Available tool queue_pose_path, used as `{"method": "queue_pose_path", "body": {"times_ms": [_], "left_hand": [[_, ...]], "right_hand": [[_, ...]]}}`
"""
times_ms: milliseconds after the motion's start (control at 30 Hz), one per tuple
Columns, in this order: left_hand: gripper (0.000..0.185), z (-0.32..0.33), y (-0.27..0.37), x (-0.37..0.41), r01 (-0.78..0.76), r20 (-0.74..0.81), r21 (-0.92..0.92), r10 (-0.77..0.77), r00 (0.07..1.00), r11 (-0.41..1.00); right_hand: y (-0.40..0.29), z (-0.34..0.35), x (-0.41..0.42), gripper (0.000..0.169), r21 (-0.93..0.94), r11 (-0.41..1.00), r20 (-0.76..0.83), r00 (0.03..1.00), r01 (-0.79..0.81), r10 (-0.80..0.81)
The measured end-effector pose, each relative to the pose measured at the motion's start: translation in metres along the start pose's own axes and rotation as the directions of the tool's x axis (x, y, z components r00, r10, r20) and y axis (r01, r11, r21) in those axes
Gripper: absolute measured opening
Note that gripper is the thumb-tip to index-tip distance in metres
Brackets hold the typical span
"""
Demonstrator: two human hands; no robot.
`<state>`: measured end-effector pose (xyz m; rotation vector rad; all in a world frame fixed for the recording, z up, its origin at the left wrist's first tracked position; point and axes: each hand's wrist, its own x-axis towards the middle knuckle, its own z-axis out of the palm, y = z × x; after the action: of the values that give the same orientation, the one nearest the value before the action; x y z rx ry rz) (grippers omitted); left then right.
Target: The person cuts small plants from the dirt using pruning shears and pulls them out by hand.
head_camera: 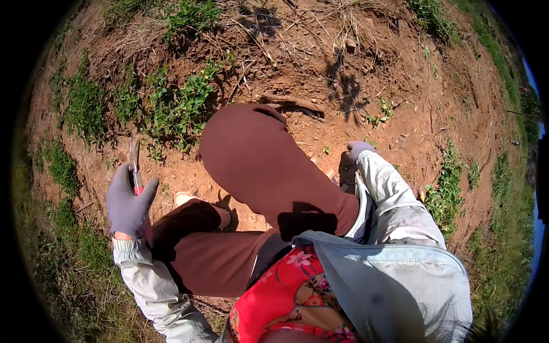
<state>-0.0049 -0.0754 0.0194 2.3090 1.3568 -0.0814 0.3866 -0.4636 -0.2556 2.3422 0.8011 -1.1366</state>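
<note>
My left hand, in a grey knitted glove, is at the left and grips a pair of pruning shears with red on the handle. The metal blades point up the picture, over bare soil beside green weeds. My right hand, in a similar glove, rests low beyond my bent knee at the right; its fingers are mostly hidden, and whether it holds anything cannot be told. My brown trouser leg fills the middle between the two hands. A pale shoe shows beneath the other leg.
Reddish-brown soil slopes around me. Leafy weeds grow beyond the left side of my knee, and a thick piece of dead wood lies just past it. Dry stalks cover the upper ground. More green plants stand at the right.
</note>
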Motion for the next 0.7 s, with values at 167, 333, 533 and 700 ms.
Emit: {"method": "queue_pose_path", "body": {"times_ms": [167, 333, 533, 700], "left_hand": [[0.048, -0.004, 0.003, -0.005, -0.086, -0.095, 0.115, 0.097, 0.991, 0.990], [0.050, -0.014, -0.008, -0.017, -0.002, -0.110, 0.087, 0.012, 0.994, 0.996], [0.054, -0.015, -0.036, -0.022, 0.046, -0.091, -0.191, -0.065, 0.994, 0.981], [0.054, -0.005, -0.056, -0.003, 0.140, -0.076, -0.355, -0.177, 0.981, 0.925]], "right_hand": [[-0.089, -0.099, 0.021, 0.039, -0.106, 0.948, -0.146, 0.938, 0.300, -0.314], [-0.176, -0.232, 0.040, 0.038, -0.246, 0.870, -0.188, 0.859, 0.428, -0.476], [-0.289, -0.350, 0.038, 0.021, -0.518, 0.664, -0.259, 0.641, 0.539, -0.723], [-0.395, -0.357, 0.021, 0.028, -0.596, 0.543, -0.171, 0.568, 0.591, -0.805]]}}
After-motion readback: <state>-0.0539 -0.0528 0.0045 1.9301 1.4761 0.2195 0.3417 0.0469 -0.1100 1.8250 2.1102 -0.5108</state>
